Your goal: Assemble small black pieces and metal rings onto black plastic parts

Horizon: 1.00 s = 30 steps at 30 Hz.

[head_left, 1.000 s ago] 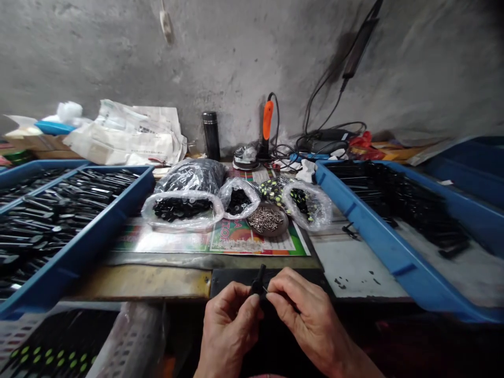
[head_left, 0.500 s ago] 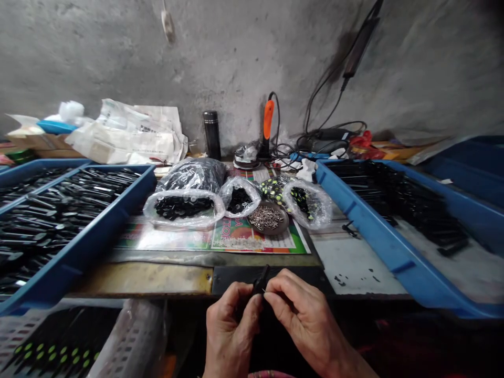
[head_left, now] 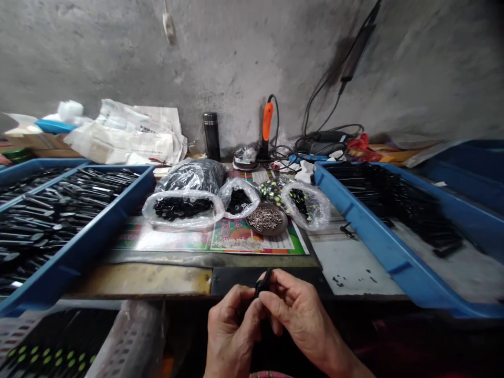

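Well, the two bare hands close in together just above the bench edge, the left hand (head_left: 232,329) curled around the lower end of a small black plastic part (head_left: 263,283) and the right hand (head_left: 304,321) pinching it from the other side, its fingers nearly shut. The part sticks up between them, over a dark metal plate (head_left: 252,280).

Below on the left sits a white plastic crate (head_left: 129,341) of black pieces dotted with green. Blue trays of long black parts flank the bench, the left tray (head_left: 98,247) and the right tray (head_left: 374,239).

Ahead, clear bags of black pieces (head_left: 183,208) and a dish of small screws (head_left: 275,230) rest on a colourful printed sheet (head_left: 252,242), its big letters too cut off to read. Farther back stand a black flask (head_left: 211,135) and an orange-handled corded tool (head_left: 268,122), against a grey concrete wall (head_left: 252,52). No brand can be read.
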{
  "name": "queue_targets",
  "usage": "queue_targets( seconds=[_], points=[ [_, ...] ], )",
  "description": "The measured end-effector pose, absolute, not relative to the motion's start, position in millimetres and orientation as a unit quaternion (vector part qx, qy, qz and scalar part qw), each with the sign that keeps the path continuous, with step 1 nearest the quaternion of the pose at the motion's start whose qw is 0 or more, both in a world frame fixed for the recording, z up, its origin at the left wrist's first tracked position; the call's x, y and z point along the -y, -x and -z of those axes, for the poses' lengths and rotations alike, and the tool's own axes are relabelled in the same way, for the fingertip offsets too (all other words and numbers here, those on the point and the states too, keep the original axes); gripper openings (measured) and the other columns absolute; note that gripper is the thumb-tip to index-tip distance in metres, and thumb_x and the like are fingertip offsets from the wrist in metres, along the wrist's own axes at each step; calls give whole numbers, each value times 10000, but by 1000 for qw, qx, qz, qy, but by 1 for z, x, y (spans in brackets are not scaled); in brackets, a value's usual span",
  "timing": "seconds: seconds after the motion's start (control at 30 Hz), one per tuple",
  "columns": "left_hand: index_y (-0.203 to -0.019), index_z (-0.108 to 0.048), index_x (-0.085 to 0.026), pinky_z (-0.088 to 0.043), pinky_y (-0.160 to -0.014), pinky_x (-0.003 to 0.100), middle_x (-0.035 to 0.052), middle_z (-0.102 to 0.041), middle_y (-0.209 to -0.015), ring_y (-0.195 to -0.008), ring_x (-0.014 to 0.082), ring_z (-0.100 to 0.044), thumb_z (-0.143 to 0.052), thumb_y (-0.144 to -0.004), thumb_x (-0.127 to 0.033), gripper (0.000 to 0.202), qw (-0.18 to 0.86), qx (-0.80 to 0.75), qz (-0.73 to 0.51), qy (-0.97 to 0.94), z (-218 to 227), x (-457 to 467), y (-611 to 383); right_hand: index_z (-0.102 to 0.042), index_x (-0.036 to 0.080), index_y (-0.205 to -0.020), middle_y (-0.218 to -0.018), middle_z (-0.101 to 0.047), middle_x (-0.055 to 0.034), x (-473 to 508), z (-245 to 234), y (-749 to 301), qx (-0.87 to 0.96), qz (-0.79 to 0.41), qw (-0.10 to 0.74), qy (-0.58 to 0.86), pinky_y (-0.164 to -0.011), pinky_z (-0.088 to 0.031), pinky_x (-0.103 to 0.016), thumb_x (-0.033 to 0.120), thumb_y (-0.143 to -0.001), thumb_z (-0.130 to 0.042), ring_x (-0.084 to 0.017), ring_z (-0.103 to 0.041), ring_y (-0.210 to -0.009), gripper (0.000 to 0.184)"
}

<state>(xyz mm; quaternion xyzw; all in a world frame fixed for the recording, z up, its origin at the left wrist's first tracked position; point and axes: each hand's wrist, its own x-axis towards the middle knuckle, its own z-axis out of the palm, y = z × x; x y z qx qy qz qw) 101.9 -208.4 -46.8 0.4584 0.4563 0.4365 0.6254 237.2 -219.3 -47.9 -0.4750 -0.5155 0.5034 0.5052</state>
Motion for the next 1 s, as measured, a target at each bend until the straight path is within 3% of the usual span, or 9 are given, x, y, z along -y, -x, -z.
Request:
queue_targets(
  seconds=[0.3,0.47,0.63,0.73,1.0],
  points=[
    [-733,-649,-116,-254,-408,117,-44,-462,-523,-442,21,-352,-822,-653,-574,497,673,-434,-440,-406,50,204,-106,-567,138,-855,-661,-480,19,213,58,-228,512,-427,574,476,-386,-288,-131,443,-951,-604,-62,-362,-462,323],
    [-746,-609,-120,-259,-381,125,-22,-530,-551,-415,21,-362,-816,-681,-545,478,701,-409,-419,-407,56,200,-103,-524,137,-805,-608,-459,37,211,58,-229,503,-473,553,467,-388,-275,-130,419,-930,-625,-57,-360,-439,324],
    [-728,-612,-115,-248,-382,117,-21,-543,-548,-416,16,-364,-841,-657,-519,470,708,-414,-430,-377,50,202,-103,-548,130,-917,-647,-516,20,214,50,-236,510,-506,528,453,-419,-294,-136,399,-959,-577,-62,-381,-462,273],
    [-712,-605,-114,-261,-381,116,-19,-546,-562,-420,17,-377,-836,-650,-546,494,708,-415,-413,-394,50,202,-103,-545,137,-889,-659,-521,19,215,48,-238,525,-488,510,476,-413,-294,-139,334,-944,-548,-62,-379,-463,205],
    [-743,-589,-123,-270,-385,115,-51,-490,-540,-422,15,-373,-799,-705,-552,479,709,-405,-399,-417,57,201,-103,-566,138,-884,-709,-530,7,217,59,-232,538,-401,547,501,-532,-429,-163,332,-952,-536,-109,-495,-593,208]
  ],
)
